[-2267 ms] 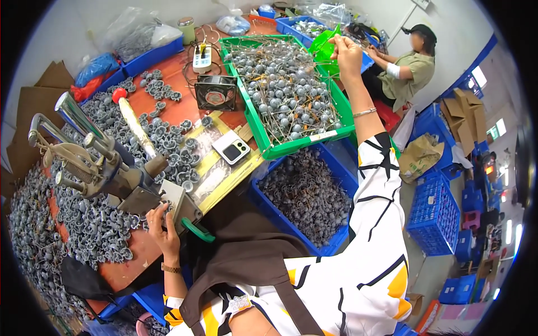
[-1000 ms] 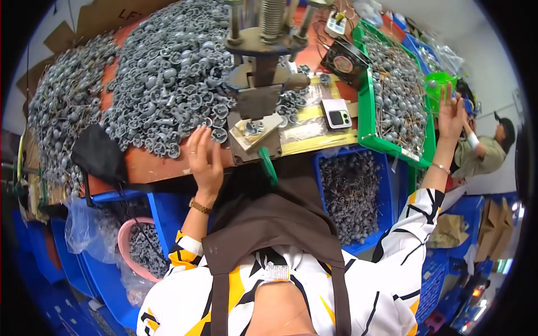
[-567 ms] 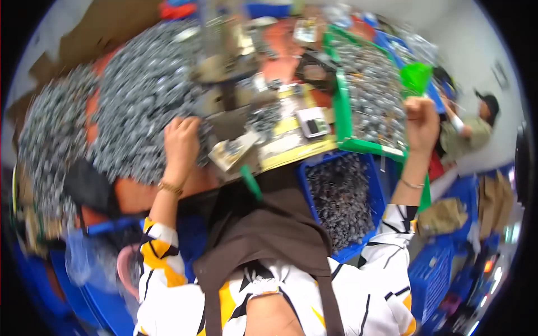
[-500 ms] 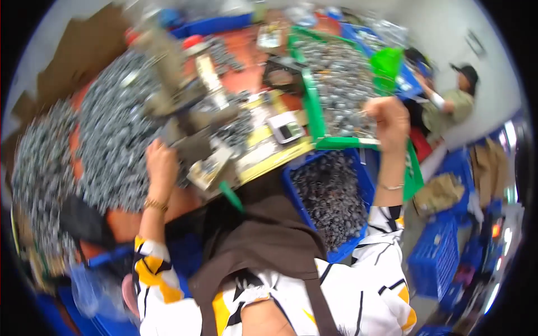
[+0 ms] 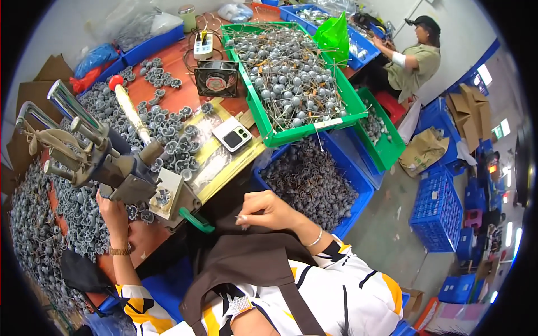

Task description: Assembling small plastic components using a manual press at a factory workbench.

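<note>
My right hand (image 5: 270,211) is closed in a pinch above my brown apron (image 5: 249,252), to the right of the bench press. A tiny pale piece (image 5: 241,220) shows at its fingertips, too small to name. My left hand (image 5: 114,215) reaches in beside the metal hand press (image 5: 115,168), among grey cup-shaped parts (image 5: 81,221); the press hides its fingertips. On the pale block (image 5: 167,193) at the press's front sits one grey part (image 5: 162,197). A green strip (image 5: 196,220) sticks out from the press base toward my right hand.
A green tray (image 5: 302,132) holds grey balls on thin wires. Below it, a blue bin (image 5: 358,210) contains darker small parts. A small fan (image 5: 216,78), a power strip (image 5: 203,46) and a white phone-like device (image 5: 231,134) lie on the bench. A co-worker (image 5: 417,59) sits at far right.
My right hand has come from the green tray's edge, left and down, to above the apron. My left hand has moved in beside the press. The view has swung and is sharper.
</note>
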`<state>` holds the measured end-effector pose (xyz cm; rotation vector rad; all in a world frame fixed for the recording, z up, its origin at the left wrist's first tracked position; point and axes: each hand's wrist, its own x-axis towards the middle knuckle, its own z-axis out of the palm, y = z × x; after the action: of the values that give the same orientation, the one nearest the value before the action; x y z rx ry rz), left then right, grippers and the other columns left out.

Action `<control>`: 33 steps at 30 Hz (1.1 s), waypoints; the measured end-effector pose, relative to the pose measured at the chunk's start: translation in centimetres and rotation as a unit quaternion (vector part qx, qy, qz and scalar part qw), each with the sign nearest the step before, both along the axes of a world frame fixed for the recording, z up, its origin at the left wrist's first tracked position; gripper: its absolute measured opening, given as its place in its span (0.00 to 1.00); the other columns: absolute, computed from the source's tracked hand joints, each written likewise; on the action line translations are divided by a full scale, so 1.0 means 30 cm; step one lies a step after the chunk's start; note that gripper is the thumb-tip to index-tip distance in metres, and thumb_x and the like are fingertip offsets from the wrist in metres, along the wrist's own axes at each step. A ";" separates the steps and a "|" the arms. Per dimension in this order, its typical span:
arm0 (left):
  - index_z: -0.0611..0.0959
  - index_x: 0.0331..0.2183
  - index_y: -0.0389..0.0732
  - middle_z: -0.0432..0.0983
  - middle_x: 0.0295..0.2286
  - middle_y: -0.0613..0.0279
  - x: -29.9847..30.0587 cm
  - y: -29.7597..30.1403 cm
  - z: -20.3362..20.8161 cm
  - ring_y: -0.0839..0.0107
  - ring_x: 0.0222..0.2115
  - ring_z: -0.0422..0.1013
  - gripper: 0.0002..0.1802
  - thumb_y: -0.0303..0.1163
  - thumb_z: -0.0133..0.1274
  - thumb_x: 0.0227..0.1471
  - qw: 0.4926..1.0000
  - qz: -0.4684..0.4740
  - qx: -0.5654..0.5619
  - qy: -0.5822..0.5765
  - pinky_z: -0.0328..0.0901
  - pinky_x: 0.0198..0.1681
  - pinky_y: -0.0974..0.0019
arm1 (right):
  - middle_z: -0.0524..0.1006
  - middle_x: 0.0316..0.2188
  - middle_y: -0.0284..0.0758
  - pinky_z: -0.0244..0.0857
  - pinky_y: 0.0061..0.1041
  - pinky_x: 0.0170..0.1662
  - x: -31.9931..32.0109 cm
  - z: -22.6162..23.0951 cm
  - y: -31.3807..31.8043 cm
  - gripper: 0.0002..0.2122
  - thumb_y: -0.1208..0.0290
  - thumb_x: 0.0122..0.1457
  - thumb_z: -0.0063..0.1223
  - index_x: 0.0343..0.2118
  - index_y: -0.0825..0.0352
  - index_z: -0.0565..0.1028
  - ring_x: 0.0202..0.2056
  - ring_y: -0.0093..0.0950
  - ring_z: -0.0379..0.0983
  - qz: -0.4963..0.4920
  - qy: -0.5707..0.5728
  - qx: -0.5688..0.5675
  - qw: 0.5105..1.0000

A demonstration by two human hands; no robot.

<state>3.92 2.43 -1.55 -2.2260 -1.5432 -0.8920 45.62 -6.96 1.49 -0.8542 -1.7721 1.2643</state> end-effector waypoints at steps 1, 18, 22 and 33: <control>0.76 0.38 0.30 0.74 0.39 0.49 0.008 -0.030 0.010 0.51 0.44 0.69 0.12 0.16 0.49 0.47 0.999 0.002 0.004 -0.036 0.63 0.47 0.55 | 0.77 0.18 0.30 0.63 0.20 0.25 -0.024 -0.014 -0.005 0.03 0.75 0.52 0.60 0.24 0.68 0.81 0.25 0.19 0.69 -0.015 -0.020 0.025 0.999; 0.78 0.45 0.29 0.73 0.38 0.62 0.420 -0.427 0.030 0.76 0.36 0.73 0.16 0.15 0.50 0.53 0.725 -0.053 -0.211 -0.654 0.69 0.40 0.75 | 0.67 0.12 0.34 0.52 0.23 0.17 -0.381 0.007 -0.005 0.09 0.80 0.48 0.58 0.16 0.71 0.71 0.12 0.23 0.61 -0.096 -0.059 0.130 0.985; 0.78 0.41 0.31 0.74 0.34 0.67 0.419 -0.421 0.034 0.80 0.34 0.71 0.15 0.14 0.56 0.48 0.706 -0.065 -0.186 -0.681 0.67 0.40 0.77 | 0.66 0.12 0.34 0.52 0.23 0.16 -0.410 0.012 -0.013 0.10 0.81 0.48 0.57 0.14 0.70 0.69 0.12 0.23 0.60 -0.118 -0.059 0.154 0.979; 0.80 0.38 0.32 0.72 0.37 0.66 0.395 -0.434 0.047 0.80 0.35 0.70 0.14 0.14 0.58 0.46 0.764 -0.094 -0.142 -0.622 0.67 0.38 0.77 | 0.66 0.11 0.34 0.52 0.23 0.16 -0.418 0.017 -0.027 0.09 0.80 0.47 0.57 0.15 0.69 0.70 0.12 0.25 0.62 -0.131 -0.129 0.233 0.955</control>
<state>15.77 -10.59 -0.14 -1.9499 -1.9577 -2.7266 33.07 -7.76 2.01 -0.9639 -1.9692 0.5446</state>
